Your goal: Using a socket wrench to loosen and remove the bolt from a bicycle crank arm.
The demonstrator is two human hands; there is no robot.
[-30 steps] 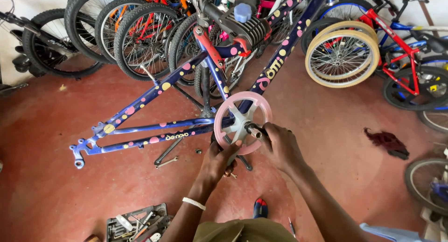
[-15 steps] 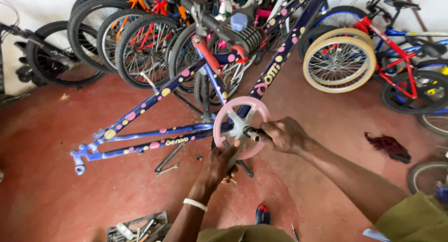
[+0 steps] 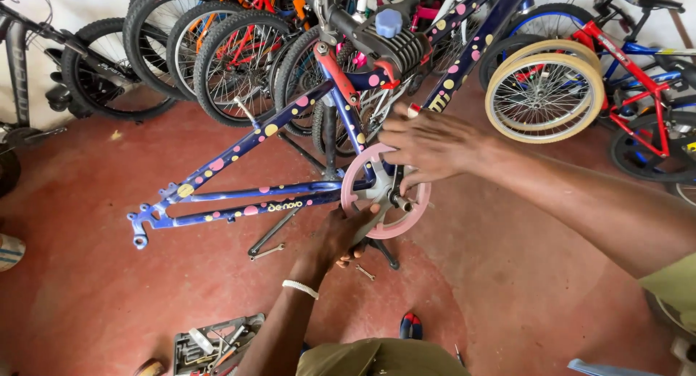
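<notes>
The only label in view is a white lettered decal (image 3: 288, 206) on the lower tube of the dark blue, dot-patterned bicycle frame (image 3: 239, 147), just left of the pink chainguard disc (image 3: 362, 174). A second pale yellow lettered decal (image 3: 436, 102) runs along the frame's upper right tube. No packages, signs or screens show.

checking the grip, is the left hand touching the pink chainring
Touching. The head view shows the left hand pressed against the lower edge of the pink chainring, its fingers overlapping the rim with no gap showing.
</notes>
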